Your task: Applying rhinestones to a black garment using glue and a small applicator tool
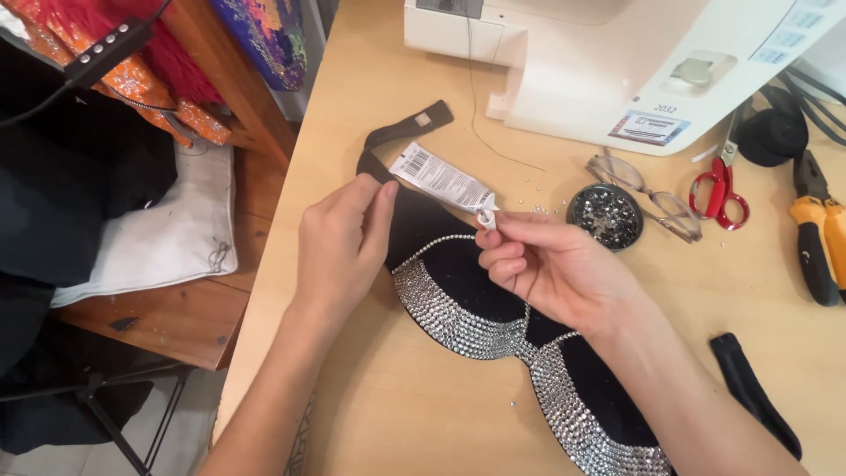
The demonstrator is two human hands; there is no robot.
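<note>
Right hand (551,264): thumb and forefinger pinched on the white cap end of a small white squeeze tube (443,181), other fingers curled in. Left hand (342,242): fingertips closed on the tube's flat crimped end, at the upper left. Tube hangs between the hands, tilted, cap end lower right, just above the garment.

Below both hands: black bra top with rows of silver rhinestones along the cup edges (493,326), flat on the light wooden table (397,397). Its black strap (407,128) runs up-left past the tube.

Right of the cap: round black dish of loose rhinestones (604,216), a few stones scattered beside it. Then clear-framed glasses (656,198), red-handled scissors (720,189), yellow-and-black pliers (815,238) at the far edge. White sewing machine (617,62) at the back.
</note>
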